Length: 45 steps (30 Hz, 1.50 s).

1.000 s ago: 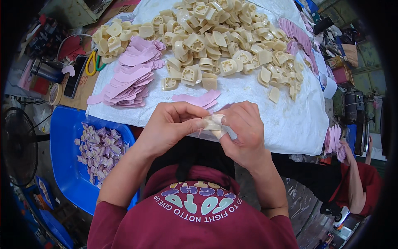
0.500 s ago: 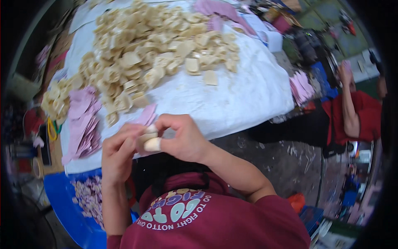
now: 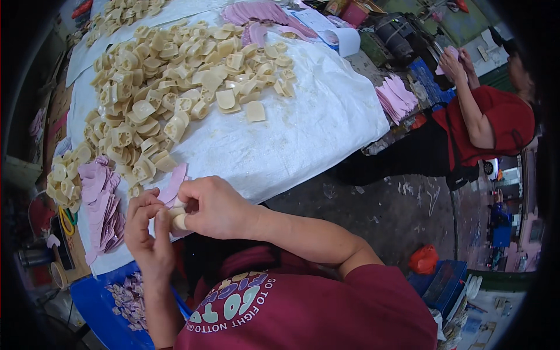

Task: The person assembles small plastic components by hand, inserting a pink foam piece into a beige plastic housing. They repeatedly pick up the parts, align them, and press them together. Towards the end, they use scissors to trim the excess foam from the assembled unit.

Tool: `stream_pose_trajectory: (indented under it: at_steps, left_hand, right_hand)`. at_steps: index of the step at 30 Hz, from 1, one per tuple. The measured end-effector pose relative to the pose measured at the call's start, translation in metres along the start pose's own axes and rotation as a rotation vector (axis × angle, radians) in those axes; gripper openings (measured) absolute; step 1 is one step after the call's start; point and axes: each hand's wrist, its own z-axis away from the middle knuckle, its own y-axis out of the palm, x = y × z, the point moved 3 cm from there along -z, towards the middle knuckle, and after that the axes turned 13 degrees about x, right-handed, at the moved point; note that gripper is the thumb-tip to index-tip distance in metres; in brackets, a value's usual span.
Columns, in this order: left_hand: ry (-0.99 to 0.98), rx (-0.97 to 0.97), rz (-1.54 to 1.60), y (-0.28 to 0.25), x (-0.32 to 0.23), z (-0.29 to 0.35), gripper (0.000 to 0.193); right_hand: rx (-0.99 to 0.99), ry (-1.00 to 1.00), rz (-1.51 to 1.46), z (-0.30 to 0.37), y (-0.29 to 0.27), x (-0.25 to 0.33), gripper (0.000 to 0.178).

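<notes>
My left hand (image 3: 150,228) and my right hand (image 3: 214,208) meet at the near edge of a white-covered table (image 3: 303,125). Both are closed, fingertips pinched together. Cream-coloured covers show on the right thumb and finger ends. A pale pinkish bit peeks out below the fingers, but what they grip is mostly hidden. Just beyond the fingertips a pink strip (image 3: 174,184) sticks out; whether it is held or lies on the table I cannot tell. Left of my left hand sits a stack of pink cut-out pieces (image 3: 102,207). Past the hands spreads a large heap of cream moulded pieces (image 3: 154,87).
A blue bin (image 3: 87,303) with pink and whitish scraps stands below my left forearm. More pink pieces (image 3: 256,13) lie at the table's far side. To the right a co-worker in a red top (image 3: 496,119) holds something pink, near another pink stack (image 3: 396,98).
The view has shifted, so the table appears further left. My hands stay together at the table edge, the left thumb now more upright. The co-worker's hands are now both visible, raised around something pink.
</notes>
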Motion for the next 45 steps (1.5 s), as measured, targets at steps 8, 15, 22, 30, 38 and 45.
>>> stream_pose_trajectory:
  at_steps: [8, 15, 22, 30, 38, 45]
  left_hand:
    - [-0.010, -0.121, 0.572, 0.010, 0.015, 0.028, 0.015]
    - [0.193, -0.180, 0.391, 0.005, -0.008, 0.026, 0.021]
    - [0.283, -0.079, -0.071, -0.011, -0.019, 0.029, 0.031]
    - [0.356, -0.187, -0.286, 0.009, -0.004, 0.016, 0.026]
    - [0.096, -0.261, -0.137, 0.023, 0.015, 0.016, 0.024]
    - [0.072, -0.200, -0.093, 0.017, 0.006, 0.019, 0.022]
  right_hand:
    - [-0.028, -0.481, 0.451, 0.007, -0.008, 0.019, 0.032]
    - [0.009, -0.113, -0.881, 0.017, 0.010, -0.011, 0.047]
    - [0.068, -0.073, -0.966, 0.019, 0.003, -0.004, 0.019]
    - [-0.100, 0.019, -0.707, 0.017, 0.009, 0.010, 0.020]
    - [-0.094, -0.021, -0.382, 0.012, 0.019, 0.000, 0.024]
    - [-0.067, -0.130, -0.158, 0.008, 0.013, -0.007, 0.027]
